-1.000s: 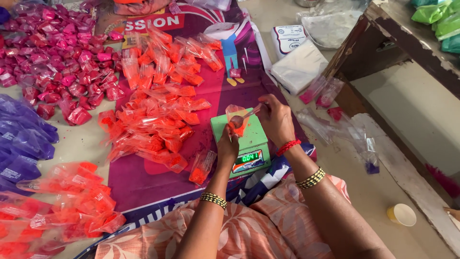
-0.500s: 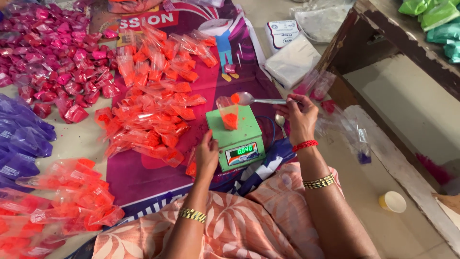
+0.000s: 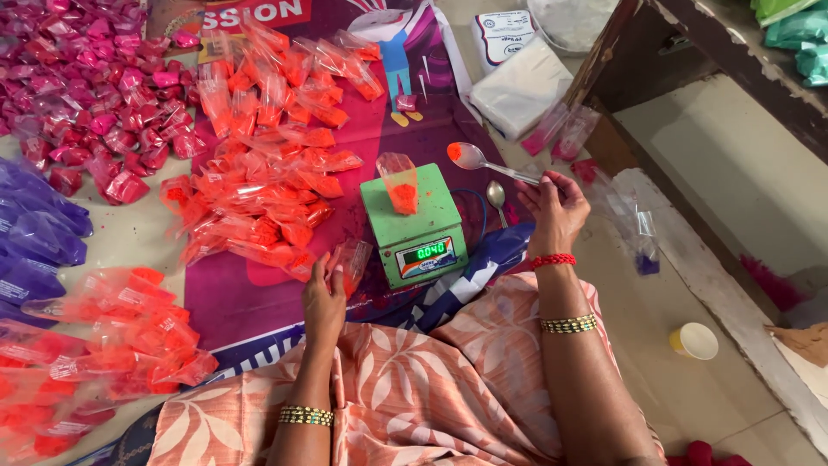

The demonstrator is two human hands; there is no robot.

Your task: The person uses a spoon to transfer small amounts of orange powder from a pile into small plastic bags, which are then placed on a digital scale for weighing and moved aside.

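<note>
Floor [image 3: 690, 285] carries a purple printed banner [image 3: 285, 302] at centre. On the banner: heap of orange powder packets [image 3: 267, 190], green scale [image 3: 414, 224], spare spoon [image 3: 497, 197]. Pink packets [image 3: 86, 95] upper left, purple packets [image 3: 34, 233] at left edge, paper cup [image 3: 695, 340] lower right.

Green scale [image 3: 412, 226], lit green screen [image 3: 426, 255] facing the person; orange packet [image 3: 399, 183] on top. Orange packets [image 3: 267, 185] centre-left, pink packets [image 3: 86, 95] top-left, purple packets [image 3: 34, 233] left. Printed banner [image 3: 362, 112] beneath.
</note>
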